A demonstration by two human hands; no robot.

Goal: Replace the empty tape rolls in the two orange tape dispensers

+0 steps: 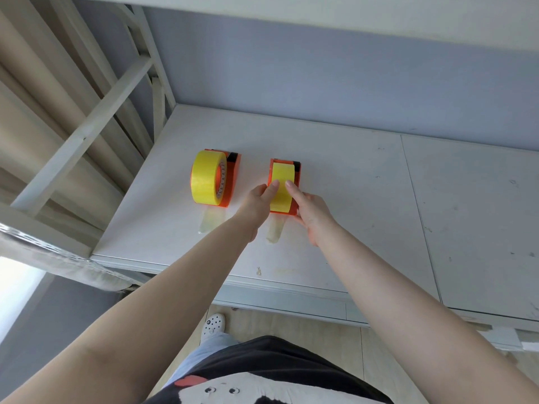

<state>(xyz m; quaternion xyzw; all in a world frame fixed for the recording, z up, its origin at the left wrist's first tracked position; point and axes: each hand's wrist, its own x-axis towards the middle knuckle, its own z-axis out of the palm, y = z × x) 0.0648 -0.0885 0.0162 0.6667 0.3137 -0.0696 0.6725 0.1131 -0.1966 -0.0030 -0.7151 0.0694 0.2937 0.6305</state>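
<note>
Two orange tape dispensers stand on a white desk. The left dispenser carries a full yellow tape roll, and nobody touches it. The right dispenser also holds a yellow roll, seen edge-on. My left hand grips that roll's left side, thumb on its face. From the right, my right hand holds the dispenser's side, a fingertip resting on the roll. A clear strip of tape lies on the desk in front of each dispenser.
A grey-blue wall runs behind the desk, and a shelf hangs overhead. A white metal frame and beige curtains stand at the left. The desk's front edge is near my body; the floor and my white shoe show below.
</note>
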